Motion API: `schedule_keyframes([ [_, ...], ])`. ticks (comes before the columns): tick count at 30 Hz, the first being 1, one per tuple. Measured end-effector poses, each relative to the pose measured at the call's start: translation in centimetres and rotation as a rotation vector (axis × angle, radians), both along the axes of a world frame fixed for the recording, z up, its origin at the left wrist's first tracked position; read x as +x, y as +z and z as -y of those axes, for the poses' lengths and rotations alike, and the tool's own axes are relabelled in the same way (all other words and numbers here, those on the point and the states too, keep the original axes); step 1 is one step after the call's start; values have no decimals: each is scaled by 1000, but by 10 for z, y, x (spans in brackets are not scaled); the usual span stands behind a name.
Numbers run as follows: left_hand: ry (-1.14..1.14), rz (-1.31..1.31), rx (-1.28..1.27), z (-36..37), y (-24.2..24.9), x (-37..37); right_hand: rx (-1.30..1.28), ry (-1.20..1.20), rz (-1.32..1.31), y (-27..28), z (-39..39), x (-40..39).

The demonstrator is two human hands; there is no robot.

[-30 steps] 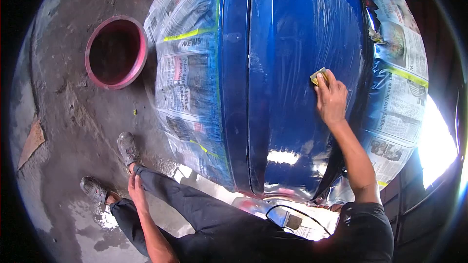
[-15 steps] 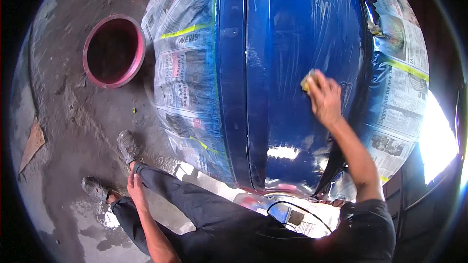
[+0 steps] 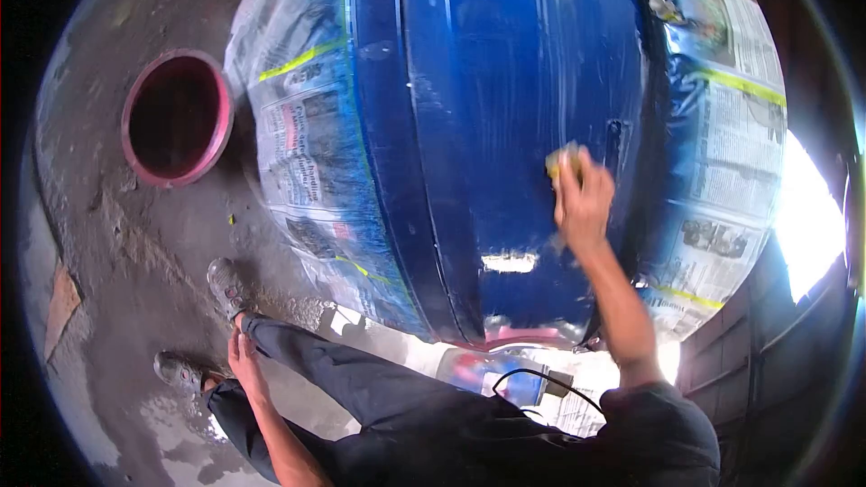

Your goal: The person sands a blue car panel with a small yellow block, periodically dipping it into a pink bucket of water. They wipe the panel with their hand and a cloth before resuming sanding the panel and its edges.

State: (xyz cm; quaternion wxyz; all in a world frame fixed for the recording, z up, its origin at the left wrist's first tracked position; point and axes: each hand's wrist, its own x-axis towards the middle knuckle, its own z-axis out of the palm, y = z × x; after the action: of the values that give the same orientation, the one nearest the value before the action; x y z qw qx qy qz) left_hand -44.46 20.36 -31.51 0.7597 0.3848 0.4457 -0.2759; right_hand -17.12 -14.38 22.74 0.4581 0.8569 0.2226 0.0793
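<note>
A glossy blue car panel (image 3: 487,126) with wet, whitish streaks bulges across the middle of the view. My right hand (image 3: 582,203) presses a small yellow sponge (image 3: 561,165) against it, fingers closed round the sponge. Close to that hand is a small dark recessed mark (image 3: 618,137) on the panel. My left hand (image 3: 244,361) hangs low beside my knee, fingers stretched out and nothing visible in it. Newspaper sheets (image 3: 302,158) held by yellow-green tape (image 3: 302,61) cover the parts left of the panel, and more newspaper (image 3: 722,180) covers the right side.
A pink-rimmed bucket (image 3: 223,126) with dark contents stands on the wet, rough concrete floor (image 3: 99,307) at the left. My shoes (image 3: 225,284) are on that floor. A black cable (image 3: 550,377) loops below the panel, and a broken brown piece (image 3: 61,311) lies far left.
The whole view has shifted, so the panel and bucket appear farther left. My right hand has slid the sponge a little across the panel; my left hand stays by the knee.
</note>
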Motion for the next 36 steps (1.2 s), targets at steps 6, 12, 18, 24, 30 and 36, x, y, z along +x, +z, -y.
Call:
schedule_keyframes([
  [6,-91,82,2,-4,-9,-5,67,11,165,0,-21,62],
  [12,-99,53,-22,-7,-12,-12,-15,81,114,5,-2,47],
  [18,-90,39,-8,-9,2,-11,-5,148,158,5,-35,204],
  [24,15,8,-38,7,-3,-14,33,23,-175,-5,-9,35],
  [30,12,24,-7,7,-5,-16,-49,158,80,-17,-62,234],
  [36,13,9,5,1,3,-10,16,99,-155,-14,-12,50],
])
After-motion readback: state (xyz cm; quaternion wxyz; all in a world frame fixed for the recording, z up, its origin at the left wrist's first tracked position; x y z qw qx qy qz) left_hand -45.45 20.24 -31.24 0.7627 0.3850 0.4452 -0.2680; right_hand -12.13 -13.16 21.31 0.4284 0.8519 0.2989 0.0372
